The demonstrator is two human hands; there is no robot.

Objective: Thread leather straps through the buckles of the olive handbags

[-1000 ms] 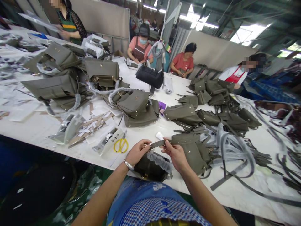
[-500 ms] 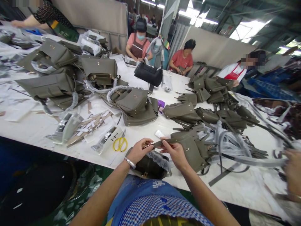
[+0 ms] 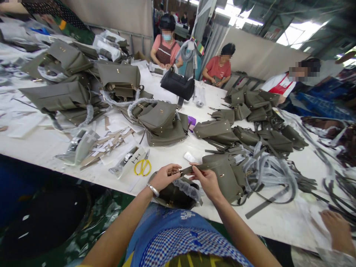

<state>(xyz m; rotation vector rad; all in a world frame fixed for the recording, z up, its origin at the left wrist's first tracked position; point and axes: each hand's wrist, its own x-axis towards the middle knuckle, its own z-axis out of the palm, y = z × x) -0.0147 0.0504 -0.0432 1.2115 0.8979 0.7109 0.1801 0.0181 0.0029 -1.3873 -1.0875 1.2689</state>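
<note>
Between my two hands an olive strap (image 3: 187, 171) is held over a handbag. My left hand (image 3: 166, 177), with a silver bracelet at the wrist, pinches the strap's end, where a small metal piece shows. My right hand (image 3: 205, 178) grips the strap a little further right, thumb on top. Below them an open olive handbag (image 3: 169, 196) rests at the table's edge against my apron, its handle (image 3: 189, 190) wrapped in clear plastic. Yellow-handled scissors (image 3: 142, 167) lie left of my left hand. Another olive bag (image 3: 225, 176) lies just right of my right hand.
Piles of olive bags (image 3: 161, 118) cover the white table (image 3: 116, 185). Plastic-wrapped straps (image 3: 267, 170) lie right, and paper scraps (image 3: 111, 144) left. A black bag (image 3: 178, 83) sits further back. Co-workers sit opposite; another person's hand (image 3: 338, 226) is at the right edge.
My hands keep nearly the same place and hold on the strap. The co-worker's hand at the right has moved down, and the long straps it held now lie lower on the table.
</note>
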